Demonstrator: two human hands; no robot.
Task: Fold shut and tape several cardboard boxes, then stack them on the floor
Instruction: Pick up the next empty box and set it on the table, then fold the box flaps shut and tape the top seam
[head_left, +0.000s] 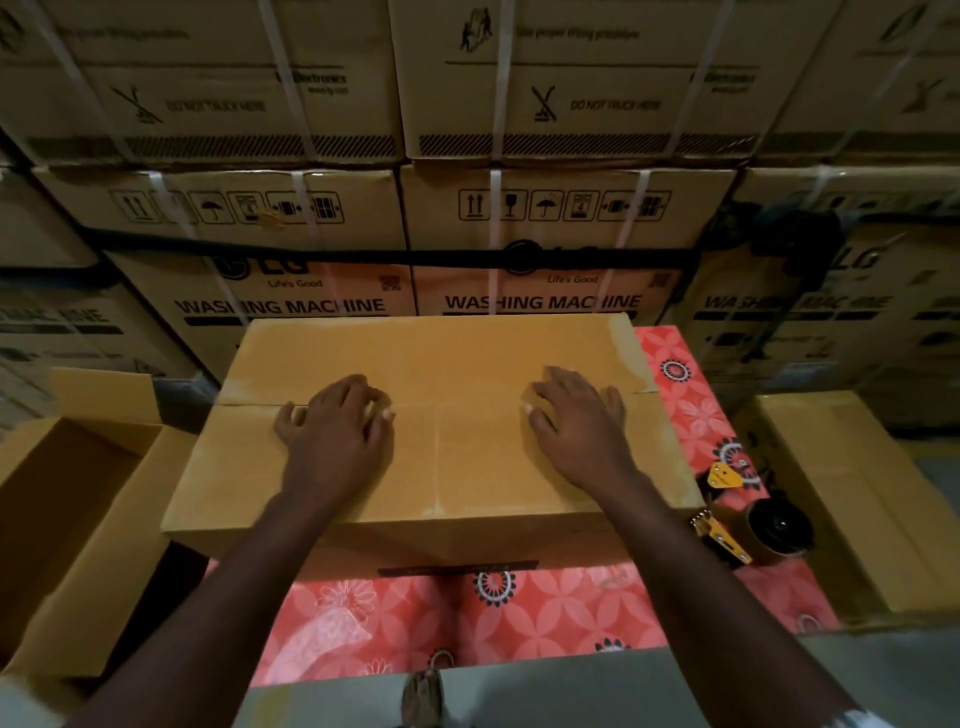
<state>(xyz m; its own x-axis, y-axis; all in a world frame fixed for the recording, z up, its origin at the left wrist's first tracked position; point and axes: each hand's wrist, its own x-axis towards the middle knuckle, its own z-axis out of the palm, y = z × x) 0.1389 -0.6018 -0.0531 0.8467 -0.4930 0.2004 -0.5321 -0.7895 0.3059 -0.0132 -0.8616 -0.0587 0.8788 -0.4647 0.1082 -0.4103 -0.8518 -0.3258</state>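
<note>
A plain brown cardboard box (457, 358) lies on a table with a red flowered cloth (467, 613). Its two top flaps are folded down and meet along a seam running left to right. My left hand (337, 426) presses flat on the near flap, fingers curled at the seam. My right hand (576, 415) rests palm down on the same flap further right, fingers spread. Neither hand holds anything. A yellow and black tape dispenser (753, 525) with a brown roll lies on the cloth to the right of the box.
An open empty box (78, 499) stands at the left and a closed box (852, 493) at the right of the table. A wall of strapped washing machine cartons (519, 218) rises right behind. A foot (423, 696) shows on the grey floor below.
</note>
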